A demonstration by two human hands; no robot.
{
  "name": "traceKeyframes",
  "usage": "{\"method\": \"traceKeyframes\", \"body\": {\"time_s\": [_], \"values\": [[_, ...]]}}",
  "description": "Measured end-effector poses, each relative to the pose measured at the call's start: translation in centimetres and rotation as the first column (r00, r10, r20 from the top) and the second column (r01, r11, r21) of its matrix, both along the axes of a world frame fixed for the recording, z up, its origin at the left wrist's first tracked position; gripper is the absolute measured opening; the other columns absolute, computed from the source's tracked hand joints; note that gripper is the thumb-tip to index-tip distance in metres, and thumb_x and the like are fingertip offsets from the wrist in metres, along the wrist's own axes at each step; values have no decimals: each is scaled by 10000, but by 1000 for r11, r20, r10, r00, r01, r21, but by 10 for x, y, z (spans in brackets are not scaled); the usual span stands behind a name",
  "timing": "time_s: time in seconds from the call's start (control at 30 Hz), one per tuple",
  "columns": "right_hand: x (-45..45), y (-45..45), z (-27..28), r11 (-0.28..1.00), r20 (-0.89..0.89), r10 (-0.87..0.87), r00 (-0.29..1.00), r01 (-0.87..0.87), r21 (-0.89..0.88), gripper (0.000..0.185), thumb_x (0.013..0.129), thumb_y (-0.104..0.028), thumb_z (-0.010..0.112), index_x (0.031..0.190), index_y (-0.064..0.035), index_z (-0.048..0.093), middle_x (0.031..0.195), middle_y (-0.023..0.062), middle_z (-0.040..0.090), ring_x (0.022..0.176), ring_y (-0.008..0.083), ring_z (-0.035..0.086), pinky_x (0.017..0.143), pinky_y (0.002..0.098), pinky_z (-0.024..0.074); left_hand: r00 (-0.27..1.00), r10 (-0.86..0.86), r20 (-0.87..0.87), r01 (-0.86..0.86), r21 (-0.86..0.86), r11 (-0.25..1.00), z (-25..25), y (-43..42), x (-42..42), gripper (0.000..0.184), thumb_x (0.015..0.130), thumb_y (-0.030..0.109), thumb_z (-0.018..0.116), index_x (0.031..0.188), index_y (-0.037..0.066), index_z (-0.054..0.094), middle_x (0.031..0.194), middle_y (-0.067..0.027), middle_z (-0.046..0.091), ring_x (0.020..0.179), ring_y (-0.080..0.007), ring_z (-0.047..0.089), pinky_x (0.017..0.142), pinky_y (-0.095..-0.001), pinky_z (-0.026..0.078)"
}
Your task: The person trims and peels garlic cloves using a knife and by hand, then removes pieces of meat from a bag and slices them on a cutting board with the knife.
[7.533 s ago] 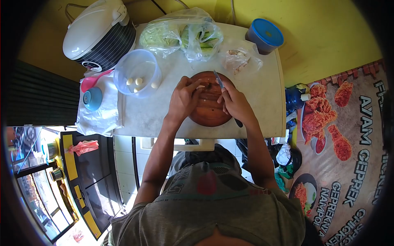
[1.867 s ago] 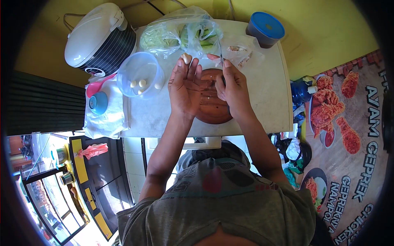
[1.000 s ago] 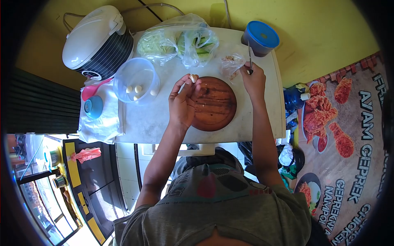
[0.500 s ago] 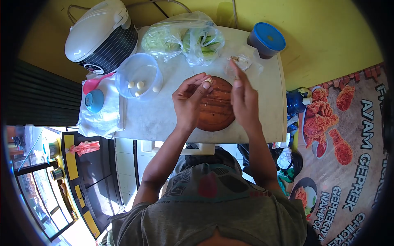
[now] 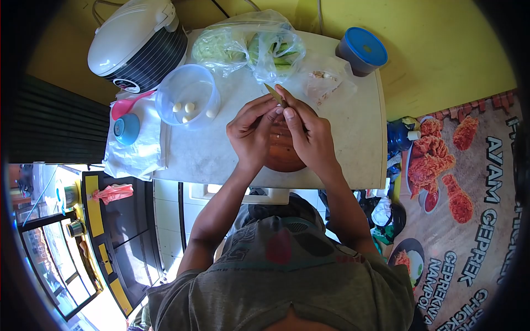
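My left hand (image 5: 248,129) is closed in a pinch over the round wooden board (image 5: 282,157), holding a garlic clove that my fingers now mostly hide. Meeting it at the fingertips, my right hand (image 5: 312,132) grips a small knife (image 5: 274,94), its blade pointing up and to the left. To the left of my hands stands a clear plastic tub (image 5: 162,94) with several peeled garlic cloves (image 5: 189,107) in it. Beyond my right hand lies a thin plastic bag (image 5: 338,85) with what look like garlic pieces inside.
Bagged green vegetables (image 5: 221,49) lie at the back of the white table (image 5: 353,160). A blue-lidded container (image 5: 364,48) stands at the back right corner. At left are a rice cooker (image 5: 132,41), a pink spoon (image 5: 122,107) and a blue bowl (image 5: 127,129) on white plastic.
My right hand has moved left to meet my left hand, and the knife blade now shows at the fingertips. The clove, visible before, is now mostly covered.
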State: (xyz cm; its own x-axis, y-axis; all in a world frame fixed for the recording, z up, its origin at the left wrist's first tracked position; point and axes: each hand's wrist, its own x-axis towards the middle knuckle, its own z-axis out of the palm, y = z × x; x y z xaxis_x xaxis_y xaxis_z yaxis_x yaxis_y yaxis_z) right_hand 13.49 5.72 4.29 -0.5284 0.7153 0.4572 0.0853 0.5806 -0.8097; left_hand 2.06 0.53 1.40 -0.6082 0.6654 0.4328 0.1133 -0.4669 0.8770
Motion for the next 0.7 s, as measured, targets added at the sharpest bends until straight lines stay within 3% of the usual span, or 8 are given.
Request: {"method": "traceKeyframes", "body": {"time_s": [0.07,0.2,0.27,0.37,0.5,0.57,0.63,0.7], "values": [[1,-2,4,986,-19,45,999,-48,-159,359,1024,-209,438,1309,-28,557,1071,117,662,802,113,629,731,253,496,997,25,-68,-23,21,1000,1,-1,1,197,809,-129,644,982,-52,700,1077,-154,671,942,-183,664,821,-282,563],[0,-1,2,957,-89,40,995,-63,-283,363,1022,-246,450,1310,-55,563,817,91,669,607,142,588,578,243,454,1000,13,-8,-13,37,999,1,1,4,202,813,-130,639,986,-46,701,1091,-165,668,968,-193,660,852,-294,552],[3,-2,7,652,-290,86,953,-274,-707,385,1038,-304,413,1310,-79,568,593,-22,501,451,49,398,446,200,328,999,-3,48,0,55,999,-6,4,3,202,816,-128,638,989,-45,700,1092,-167,668,969,-193,659,858,-296,549],[3,-5,15,498,-361,61,930,-342,-797,431,1044,-378,367,1355,-123,523,528,-87,295,407,8,229,401,181,206,985,-82,149,70,81,994,-10,7,1,191,822,-111,649,995,-45,696,1092,-163,668,956,-192,659,848,-290,547],[6,-4,19,375,-462,75,884,-455,-808,513,1041,-425,327,1399,-75,439,509,-88,266,389,11,238,378,187,228,857,-271,438,227,151,962,-14,8,-2,155,865,-40,647,1015,-29,684,1085,-147,672,915,-178,664,795,-277,554],[6,-4,17,243,-563,31,826,-552,-798,470,1040,-422,345,1389,-133,467,521,-85,272,402,8,236,396,178,232,769,-332,547,271,191,943,-16,9,-2,153,880,-19,641,1029,-21,678,1081,-138,674,905,-173,664,782,-275,555],[5,-4,18,189,-597,4,802,-587,-787,468,1039,-421,349,1383,-128,473,520,-82,279,403,9,238,394,178,234,561,-392,729,284,275,918,-15,10,0,160,898,14,633,1052,-17,667,1062,-127,678,890,-163,662,773,-279,555],[4,-5,18,136,-628,-26,778,-620,-773,467,1038,-420,354,1376,-124,480,520,-80,286,404,10,240,392,179,236,652,-333,682,292,179,940,-11,10,0,180,891,8,642,1067,-21,658,1050,-125,679,885,-156,659,767,-275,554]]}}
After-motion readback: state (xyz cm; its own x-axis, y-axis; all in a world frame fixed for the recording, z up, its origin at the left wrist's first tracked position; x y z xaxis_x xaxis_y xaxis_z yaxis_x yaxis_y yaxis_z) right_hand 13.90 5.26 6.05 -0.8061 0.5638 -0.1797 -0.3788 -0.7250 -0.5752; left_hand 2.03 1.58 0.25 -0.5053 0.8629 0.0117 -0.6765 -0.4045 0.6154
